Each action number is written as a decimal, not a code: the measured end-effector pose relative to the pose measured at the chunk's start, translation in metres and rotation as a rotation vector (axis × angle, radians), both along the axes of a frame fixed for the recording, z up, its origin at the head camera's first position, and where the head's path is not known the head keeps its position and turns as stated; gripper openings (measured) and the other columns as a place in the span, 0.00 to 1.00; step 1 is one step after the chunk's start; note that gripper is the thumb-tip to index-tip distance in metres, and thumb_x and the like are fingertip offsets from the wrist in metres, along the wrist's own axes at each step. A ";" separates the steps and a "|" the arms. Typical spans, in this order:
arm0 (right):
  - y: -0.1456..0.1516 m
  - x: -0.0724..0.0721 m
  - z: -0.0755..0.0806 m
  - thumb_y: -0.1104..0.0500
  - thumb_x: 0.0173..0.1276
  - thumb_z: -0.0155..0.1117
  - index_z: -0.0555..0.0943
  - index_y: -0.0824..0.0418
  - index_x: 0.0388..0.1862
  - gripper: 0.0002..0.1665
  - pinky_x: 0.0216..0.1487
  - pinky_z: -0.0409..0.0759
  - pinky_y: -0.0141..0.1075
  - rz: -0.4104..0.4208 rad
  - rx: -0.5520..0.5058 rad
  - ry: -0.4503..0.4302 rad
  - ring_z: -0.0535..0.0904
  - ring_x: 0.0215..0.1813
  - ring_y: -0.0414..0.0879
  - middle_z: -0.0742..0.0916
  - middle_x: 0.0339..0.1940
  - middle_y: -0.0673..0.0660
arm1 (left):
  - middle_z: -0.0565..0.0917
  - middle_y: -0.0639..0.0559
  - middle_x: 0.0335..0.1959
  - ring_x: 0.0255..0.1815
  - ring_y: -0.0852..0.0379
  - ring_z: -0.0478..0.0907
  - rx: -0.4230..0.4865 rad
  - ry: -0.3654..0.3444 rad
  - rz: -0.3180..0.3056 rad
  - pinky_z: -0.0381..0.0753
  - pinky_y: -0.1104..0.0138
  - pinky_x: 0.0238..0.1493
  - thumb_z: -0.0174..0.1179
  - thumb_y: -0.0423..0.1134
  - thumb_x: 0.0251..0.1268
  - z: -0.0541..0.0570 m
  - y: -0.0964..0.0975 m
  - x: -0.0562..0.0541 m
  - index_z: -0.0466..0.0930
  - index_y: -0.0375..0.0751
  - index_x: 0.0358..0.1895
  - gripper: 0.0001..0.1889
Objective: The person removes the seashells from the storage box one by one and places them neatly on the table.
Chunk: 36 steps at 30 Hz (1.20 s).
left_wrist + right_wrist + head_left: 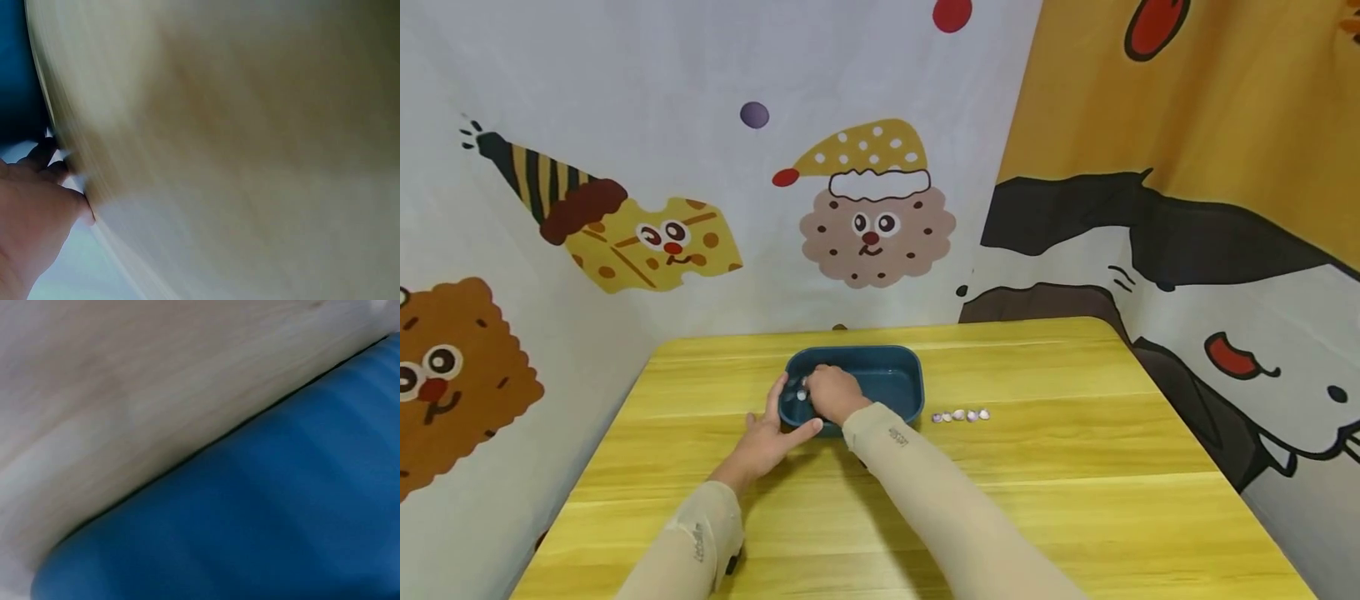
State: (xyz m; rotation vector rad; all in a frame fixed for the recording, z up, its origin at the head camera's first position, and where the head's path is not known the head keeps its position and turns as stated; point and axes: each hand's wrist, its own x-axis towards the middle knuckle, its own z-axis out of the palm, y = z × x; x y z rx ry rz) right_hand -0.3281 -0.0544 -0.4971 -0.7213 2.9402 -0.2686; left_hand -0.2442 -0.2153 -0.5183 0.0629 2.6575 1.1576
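A dark blue rectangular container (887, 385) stands on the table. My left hand (763, 442) touches its near left corner, fingers along the left side and thumb spread along the front. The left wrist view shows part of that hand (37, 212) at the edge of the frame. Inside the container's left half reaches my right hand (835, 392), fingers bent downward. By its fingertips are small whitish pieces (801, 395); whether the fingers pinch one is hidden. In the right wrist view only the container's blue wall (250, 519) shows, blurred, without the hand.
A short row of several small purple-and-white pieces (959, 415) lies on the table right of the container. The yellow wood-grain table (1075, 483) ends at the back against a cartoon-printed curtain (700, 67).
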 end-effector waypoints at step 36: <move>0.092 -0.006 0.002 0.55 0.78 0.70 0.94 0.52 0.49 0.08 0.54 0.90 0.38 0.098 -0.102 -0.071 0.90 0.52 0.43 0.94 0.51 0.49 | 0.52 0.22 0.85 0.81 0.10 0.23 -0.029 -0.068 0.008 0.44 0.17 0.74 0.58 0.79 0.67 0.002 -0.001 -0.005 0.15 0.77 0.83 0.61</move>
